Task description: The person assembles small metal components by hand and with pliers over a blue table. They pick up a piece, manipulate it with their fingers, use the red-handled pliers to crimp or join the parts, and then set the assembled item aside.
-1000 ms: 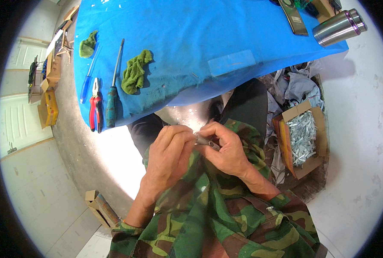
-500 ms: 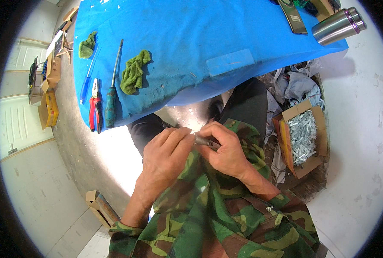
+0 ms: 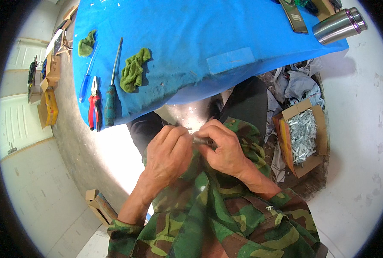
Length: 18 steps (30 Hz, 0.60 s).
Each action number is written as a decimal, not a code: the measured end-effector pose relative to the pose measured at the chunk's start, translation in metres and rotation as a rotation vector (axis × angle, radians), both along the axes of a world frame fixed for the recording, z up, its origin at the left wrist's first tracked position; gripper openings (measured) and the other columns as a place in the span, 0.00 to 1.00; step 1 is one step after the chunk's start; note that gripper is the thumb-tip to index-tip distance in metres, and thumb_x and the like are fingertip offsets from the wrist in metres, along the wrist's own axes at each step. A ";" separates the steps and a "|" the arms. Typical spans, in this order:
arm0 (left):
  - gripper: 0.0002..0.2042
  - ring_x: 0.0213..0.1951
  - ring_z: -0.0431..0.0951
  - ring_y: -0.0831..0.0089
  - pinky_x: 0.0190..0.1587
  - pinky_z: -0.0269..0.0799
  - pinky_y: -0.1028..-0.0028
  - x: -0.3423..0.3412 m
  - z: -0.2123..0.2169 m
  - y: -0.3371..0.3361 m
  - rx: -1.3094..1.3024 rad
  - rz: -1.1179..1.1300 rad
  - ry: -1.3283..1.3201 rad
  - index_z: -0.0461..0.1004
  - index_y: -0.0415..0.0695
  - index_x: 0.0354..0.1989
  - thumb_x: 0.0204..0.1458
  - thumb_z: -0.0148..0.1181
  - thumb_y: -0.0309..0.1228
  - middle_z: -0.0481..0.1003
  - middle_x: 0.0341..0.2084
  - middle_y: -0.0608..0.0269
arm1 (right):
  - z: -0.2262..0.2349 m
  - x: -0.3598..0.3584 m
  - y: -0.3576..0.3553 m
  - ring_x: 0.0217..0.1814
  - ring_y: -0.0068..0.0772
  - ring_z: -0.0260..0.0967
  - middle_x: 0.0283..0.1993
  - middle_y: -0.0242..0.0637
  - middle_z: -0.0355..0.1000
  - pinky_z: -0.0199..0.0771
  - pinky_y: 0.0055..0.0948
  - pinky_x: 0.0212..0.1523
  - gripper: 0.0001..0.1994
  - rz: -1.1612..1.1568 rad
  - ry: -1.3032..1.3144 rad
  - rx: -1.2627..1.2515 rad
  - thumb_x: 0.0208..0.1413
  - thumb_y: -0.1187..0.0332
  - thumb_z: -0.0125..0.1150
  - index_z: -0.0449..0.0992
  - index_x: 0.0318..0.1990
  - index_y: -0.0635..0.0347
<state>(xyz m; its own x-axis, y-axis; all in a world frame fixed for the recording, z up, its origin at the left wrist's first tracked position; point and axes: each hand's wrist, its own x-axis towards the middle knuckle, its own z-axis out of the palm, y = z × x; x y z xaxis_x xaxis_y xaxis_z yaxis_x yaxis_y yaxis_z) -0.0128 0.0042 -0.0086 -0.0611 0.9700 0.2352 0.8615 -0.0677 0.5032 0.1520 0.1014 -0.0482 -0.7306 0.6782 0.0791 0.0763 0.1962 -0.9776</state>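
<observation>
Metal piece (image 3: 201, 140) — pinched between both curled hands, left hand (image 3: 169, 151), right hand (image 3: 225, 148).

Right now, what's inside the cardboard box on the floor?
The cardboard box is open and holds a heap of small shiny silver metal pieces. What lies beneath the heap, on the box's bottom, is covered.

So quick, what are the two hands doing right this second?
Left hand: closed, fingers curled onto one end of a small dark metal piece.
Right hand: closed, gripping the other end of the same piece.
</observation>
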 end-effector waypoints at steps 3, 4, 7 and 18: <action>0.12 0.40 0.79 0.56 0.41 0.77 0.63 0.001 -0.006 -0.001 0.005 0.068 -0.071 0.75 0.37 0.38 0.45 0.65 0.13 0.79 0.40 0.56 | -0.001 -0.001 -0.003 0.44 0.53 0.76 0.42 0.47 0.75 0.76 0.41 0.44 0.15 -0.030 0.015 0.014 0.48 0.84 0.69 0.76 0.44 0.66; 0.12 0.40 0.79 0.56 0.41 0.76 0.63 0.001 -0.007 -0.001 0.006 0.092 -0.097 0.75 0.37 0.38 0.45 0.65 0.13 0.79 0.40 0.56 | -0.002 -0.002 -0.005 0.44 0.53 0.77 0.43 0.47 0.75 0.77 0.40 0.44 0.15 -0.041 0.023 -0.001 0.48 0.84 0.69 0.76 0.44 0.66; 0.14 0.39 0.77 0.54 0.39 0.76 0.62 -0.002 -0.004 0.001 0.046 0.078 -0.101 0.74 0.38 0.41 0.45 0.65 0.15 0.76 0.39 0.54 | -0.002 -0.004 -0.006 0.45 0.52 0.77 0.43 0.47 0.76 0.77 0.38 0.45 0.15 -0.077 0.041 -0.007 0.49 0.83 0.69 0.77 0.45 0.66; 0.10 0.44 0.79 0.53 0.47 0.77 0.62 0.020 -0.013 0.001 0.190 0.209 0.005 0.74 0.36 0.38 0.48 0.63 0.12 0.77 0.43 0.51 | -0.009 -0.004 -0.025 0.48 0.21 0.76 0.46 0.33 0.77 0.77 0.25 0.48 0.13 -0.153 0.125 -0.494 0.59 0.79 0.71 0.75 0.49 0.65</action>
<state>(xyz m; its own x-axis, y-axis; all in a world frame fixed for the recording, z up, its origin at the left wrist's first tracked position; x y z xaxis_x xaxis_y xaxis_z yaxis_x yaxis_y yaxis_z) 0.0068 0.0047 -0.0215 -0.2534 0.8751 0.4123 0.8690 0.0187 0.4945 0.1475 0.0767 -0.0570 -0.6257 0.7549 -0.1965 -0.0550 -0.2940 -0.9542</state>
